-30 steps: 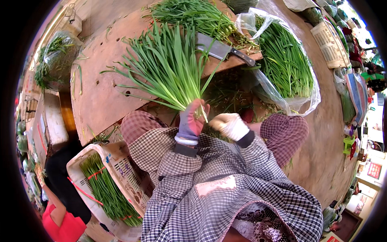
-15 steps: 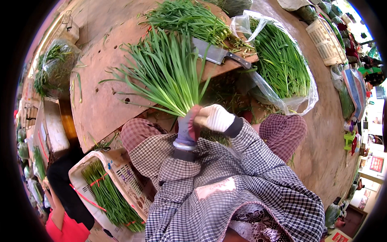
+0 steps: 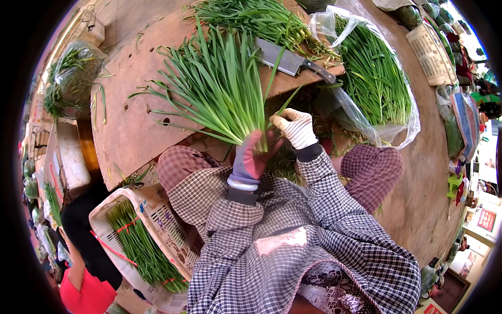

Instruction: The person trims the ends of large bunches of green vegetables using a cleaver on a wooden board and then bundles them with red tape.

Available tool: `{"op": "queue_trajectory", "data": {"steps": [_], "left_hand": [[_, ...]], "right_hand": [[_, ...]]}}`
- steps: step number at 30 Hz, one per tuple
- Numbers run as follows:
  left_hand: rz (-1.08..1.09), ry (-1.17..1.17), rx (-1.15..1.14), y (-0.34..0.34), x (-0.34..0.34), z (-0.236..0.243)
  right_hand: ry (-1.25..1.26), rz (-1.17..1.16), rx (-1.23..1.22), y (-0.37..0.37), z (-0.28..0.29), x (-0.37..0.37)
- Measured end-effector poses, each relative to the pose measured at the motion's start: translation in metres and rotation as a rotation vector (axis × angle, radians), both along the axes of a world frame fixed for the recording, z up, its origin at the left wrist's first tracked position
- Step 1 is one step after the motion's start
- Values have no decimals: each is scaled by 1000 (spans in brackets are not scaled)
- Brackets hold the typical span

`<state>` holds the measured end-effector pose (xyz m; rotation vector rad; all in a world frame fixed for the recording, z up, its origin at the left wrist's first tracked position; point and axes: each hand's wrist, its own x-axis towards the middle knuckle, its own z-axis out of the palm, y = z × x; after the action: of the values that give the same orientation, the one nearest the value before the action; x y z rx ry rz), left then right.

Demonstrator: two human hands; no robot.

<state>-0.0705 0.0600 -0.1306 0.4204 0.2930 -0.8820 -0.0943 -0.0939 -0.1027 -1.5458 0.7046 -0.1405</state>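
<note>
My left hand [image 3: 249, 161], in a purple-and-red glove, grips a bunch of garlic chives [image 3: 225, 94] near the stem ends, its fingers partly loosened. The long green leaves fan out away from me over the board. Just right of it, my right hand [image 3: 297, 128], in a white knitted glove, pinches a loose chive leaf [image 3: 288, 100] between thumb and fingers. Beyond the bunch, a cleaver [image 3: 285, 58] with a dark handle lies on the brown wooden board [image 3: 130, 131]. A heap of chives [image 3: 256, 21] rests at the board's far edge.
To the right stands a clear plastic bag [image 3: 410, 125] full of chives. A white crate [image 3: 157, 201] with tied chive bundles sits at my lower left, next to a person in a red top [image 3: 86, 293]. Farther off are a bagged bundle of greens [image 3: 73, 78] and another crate [image 3: 431, 55].
My right hand has moved right, away from the left hand, drawing a leaf out of the bunch. The left hand's fingers have loosened around the stems.
</note>
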Motion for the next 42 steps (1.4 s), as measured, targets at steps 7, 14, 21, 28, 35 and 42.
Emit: {"op": "queue_trajectory", "data": {"steps": [7,14,21,28,35,42], "left_hand": [[-7,-80,-54,-6,3,5],[70,-15,-256,-2,8,-10],[59,-59,-149,-1,5,-16],[53,-62,5,1,5,-20],[134,30,-128,-1,5,-19],[151,-51,-19,-1,6,-27]], "right_hand": [[42,-2,-67,-5,-3,-12],[203,-59,-286,-42,-28,-46],[80,215,-324,-19,1,-37],[-28,151,-245,13,-3,-19],[65,47,-370,-9,-10,-40],[147,237,-278,-11,2,-47]]}}
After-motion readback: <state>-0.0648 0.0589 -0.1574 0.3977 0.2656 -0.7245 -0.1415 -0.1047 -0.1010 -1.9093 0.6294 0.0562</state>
